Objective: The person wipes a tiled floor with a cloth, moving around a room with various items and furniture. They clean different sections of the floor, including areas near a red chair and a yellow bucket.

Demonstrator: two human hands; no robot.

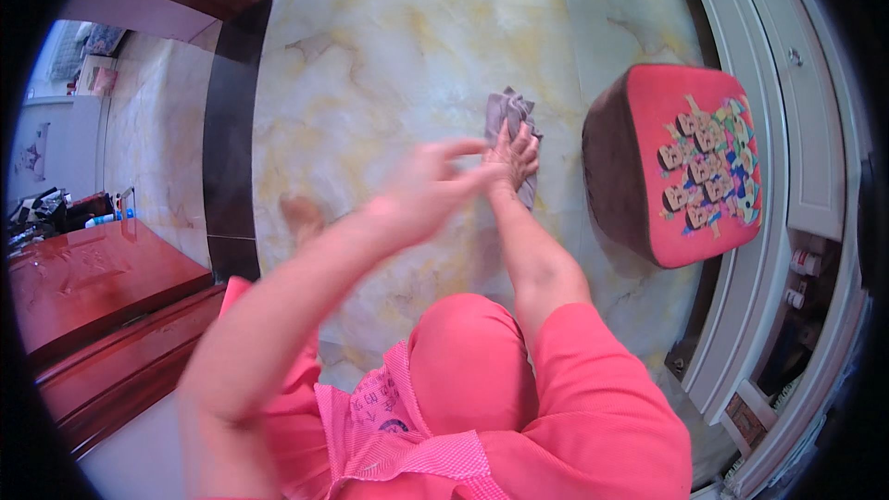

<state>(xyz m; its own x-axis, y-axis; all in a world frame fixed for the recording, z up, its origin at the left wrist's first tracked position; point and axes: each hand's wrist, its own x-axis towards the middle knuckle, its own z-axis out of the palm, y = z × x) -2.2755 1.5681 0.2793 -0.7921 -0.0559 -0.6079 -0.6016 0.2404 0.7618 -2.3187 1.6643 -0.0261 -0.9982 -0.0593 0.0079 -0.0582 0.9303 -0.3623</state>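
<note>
A crumpled grey-purple cloth (pixel 512 107) lies on the marble-patterned floor (pixel 389 69). On top of it my right hand (pixel 512 156) presses flat with the fingers spread, and part of the cloth shows beyond the fingertips and beside the wrist. My left hand (pixel 437 184), blurred, is raised above the floor with its fingers apart and nothing in them. Its fingertips overlap the right wrist in the view; whether they touch cannot be told.
A padded stool (pixel 611 153) with a red cartoon-printed top stands at right, before white cabinets (pixel 799 118). Red wooden furniture (pixel 111 278) is at left, near a dark floor strip (pixel 233 153). A bare foot (pixel 302 212) shows below the left forearm.
</note>
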